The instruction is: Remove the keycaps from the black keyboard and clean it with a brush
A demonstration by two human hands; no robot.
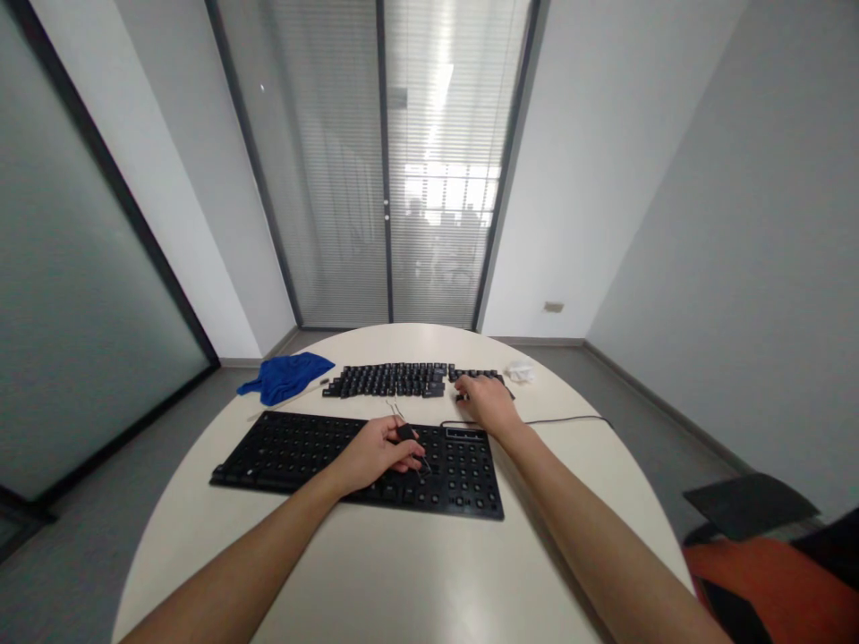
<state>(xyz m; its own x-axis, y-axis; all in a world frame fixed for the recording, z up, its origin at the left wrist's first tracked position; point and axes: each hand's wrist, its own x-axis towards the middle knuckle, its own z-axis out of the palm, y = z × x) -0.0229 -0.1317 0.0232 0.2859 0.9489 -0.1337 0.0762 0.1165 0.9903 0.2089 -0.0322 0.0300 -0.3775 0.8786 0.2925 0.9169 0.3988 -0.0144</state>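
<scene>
A black keyboard base [295,452] with its keycaps off lies flat on the round table. Above its right half, my left hand [379,452] is closed around a wire keycap puller [406,433] with a black middle; its thin wire loops stick out at both ends. My right hand [489,402] reaches past the keyboard to the smaller group of loose black keycaps [480,372]. Its fingers are bent down, with a small black keycap [461,397] at the fingertips. Left of it, a larger group of keycaps [393,379] is laid out in rows.
A blue cloth [285,376] and a thin brush [295,395] lie at the back left of the white table [429,572]. Crumpled white tissue [521,371] sits at the back right. The keyboard cable [570,418] runs rightwards. An orange chair [771,577] stands right of the table.
</scene>
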